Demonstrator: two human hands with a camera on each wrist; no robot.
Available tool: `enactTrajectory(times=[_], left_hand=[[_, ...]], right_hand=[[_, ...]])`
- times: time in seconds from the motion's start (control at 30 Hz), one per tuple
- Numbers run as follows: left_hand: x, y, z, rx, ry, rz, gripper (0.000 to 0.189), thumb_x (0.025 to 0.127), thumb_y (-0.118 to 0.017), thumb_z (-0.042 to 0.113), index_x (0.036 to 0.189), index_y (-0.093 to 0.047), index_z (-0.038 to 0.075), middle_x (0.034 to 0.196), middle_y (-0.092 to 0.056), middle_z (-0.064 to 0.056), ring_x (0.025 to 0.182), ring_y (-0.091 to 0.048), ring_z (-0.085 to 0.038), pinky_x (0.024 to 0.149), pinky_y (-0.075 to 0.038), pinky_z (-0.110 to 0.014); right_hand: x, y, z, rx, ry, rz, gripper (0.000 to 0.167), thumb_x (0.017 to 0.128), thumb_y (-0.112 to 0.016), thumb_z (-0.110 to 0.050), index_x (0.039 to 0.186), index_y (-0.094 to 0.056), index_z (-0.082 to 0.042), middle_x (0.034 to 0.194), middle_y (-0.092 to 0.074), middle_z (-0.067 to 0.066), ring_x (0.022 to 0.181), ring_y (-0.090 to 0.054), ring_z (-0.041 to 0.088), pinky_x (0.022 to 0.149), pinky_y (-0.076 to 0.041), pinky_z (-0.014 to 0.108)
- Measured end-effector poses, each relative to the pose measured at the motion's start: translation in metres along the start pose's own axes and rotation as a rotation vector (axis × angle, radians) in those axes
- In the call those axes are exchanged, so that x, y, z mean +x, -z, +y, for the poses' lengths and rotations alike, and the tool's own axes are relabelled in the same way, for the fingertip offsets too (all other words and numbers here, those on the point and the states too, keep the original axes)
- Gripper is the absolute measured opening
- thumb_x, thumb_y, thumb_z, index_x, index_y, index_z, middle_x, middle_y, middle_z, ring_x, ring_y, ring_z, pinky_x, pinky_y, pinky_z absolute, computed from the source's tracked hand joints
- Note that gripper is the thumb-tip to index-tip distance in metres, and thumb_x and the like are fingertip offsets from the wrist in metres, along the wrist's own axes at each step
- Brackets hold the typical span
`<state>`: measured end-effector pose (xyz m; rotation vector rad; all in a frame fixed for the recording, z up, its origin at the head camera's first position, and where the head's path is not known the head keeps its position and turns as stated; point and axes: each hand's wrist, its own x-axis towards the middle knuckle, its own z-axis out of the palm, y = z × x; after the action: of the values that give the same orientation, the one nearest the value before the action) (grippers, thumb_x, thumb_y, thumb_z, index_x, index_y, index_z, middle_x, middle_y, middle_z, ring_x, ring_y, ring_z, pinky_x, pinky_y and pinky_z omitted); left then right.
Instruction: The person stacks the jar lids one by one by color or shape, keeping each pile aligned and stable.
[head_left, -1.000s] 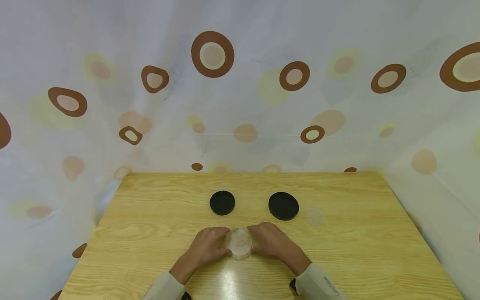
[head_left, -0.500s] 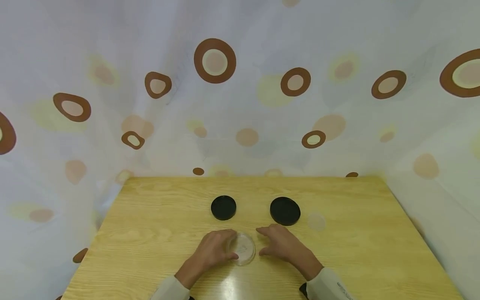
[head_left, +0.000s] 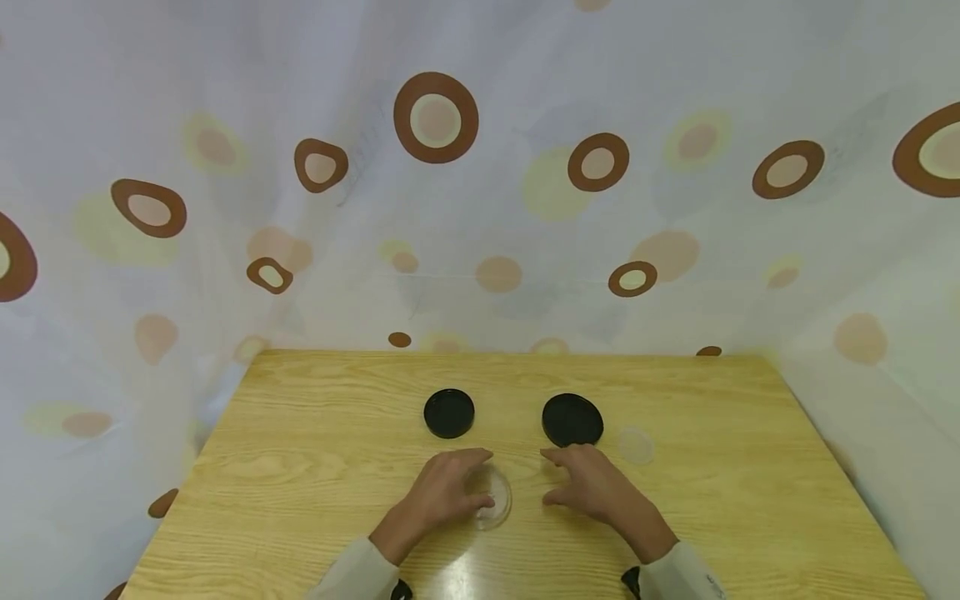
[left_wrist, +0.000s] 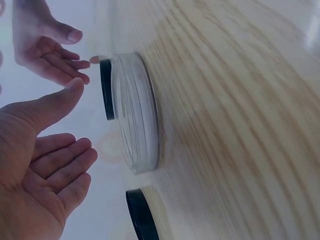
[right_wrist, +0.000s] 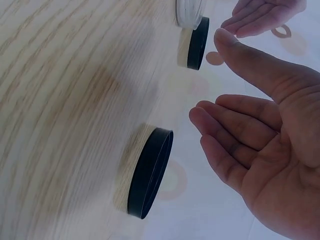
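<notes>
A clear, shallow round dish point(head_left: 501, 500) lies flat on the wooden table in front of the person. My left hand point(head_left: 450, 486) hovers over its left side with thumb and fingers spread, hiding part of it in the head view. In the left wrist view, the dish point(left_wrist: 137, 115) shows side-on, apart from that hand's fingertips. To the right is my right hand point(head_left: 596, 485), its fingers relaxed and holding nothing, just below the larger black round lid-like piece point(head_left: 572, 419). A smaller black round piece point(head_left: 449, 413) lies behind the dish, to the left.
A thin clear disc point(head_left: 636, 445) rests right of the larger black piece. The wooden table point(head_left: 750, 500) ends at a pale curtain point(head_left: 495, 208) with brown ring patterns, which closes in the back and sides.
Both hands have let go of the clear dish. The right hand has drawn away rightward, and the left has risen over the dish's left side. The dish stays on the table.
</notes>
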<state>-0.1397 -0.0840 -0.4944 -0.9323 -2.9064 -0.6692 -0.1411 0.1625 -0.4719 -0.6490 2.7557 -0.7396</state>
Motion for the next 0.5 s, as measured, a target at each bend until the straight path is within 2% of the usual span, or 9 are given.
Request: enactTrajectory(times=[0.2,0.5], left_hand=[[0.008,-0.004,0.012,-0.043,-0.004,-0.002,0.055,0.073,-0.081,0.029,0.120,-0.064,0.006,0.121,-0.067,-0.006,0.109,-0.064,-0.020,0.092,-0.053,-0.032],[0.016,0.000,0.023,-0.072,0.002,-0.006,0.057,0.075,-0.080,0.031,0.124,-0.062,0.007,0.124,-0.065,-0.006,0.112,-0.063,-0.020,0.092,-0.053,-0.031]], right_hand=[[-0.006,0.006,0.008,0.009,-0.031,0.039,0.061,0.073,-0.081,-0.023,0.124,-0.060,0.002,0.111,-0.068,0.017,0.097,-0.065,0.032,0.078,-0.054,0.045],[-0.015,0.016,0.016,-0.006,-0.062,0.093,0.062,0.070,-0.083,-0.022,0.123,-0.061,0.001,0.109,-0.069,0.018,0.095,-0.066,0.032,0.077,-0.056,0.043]])
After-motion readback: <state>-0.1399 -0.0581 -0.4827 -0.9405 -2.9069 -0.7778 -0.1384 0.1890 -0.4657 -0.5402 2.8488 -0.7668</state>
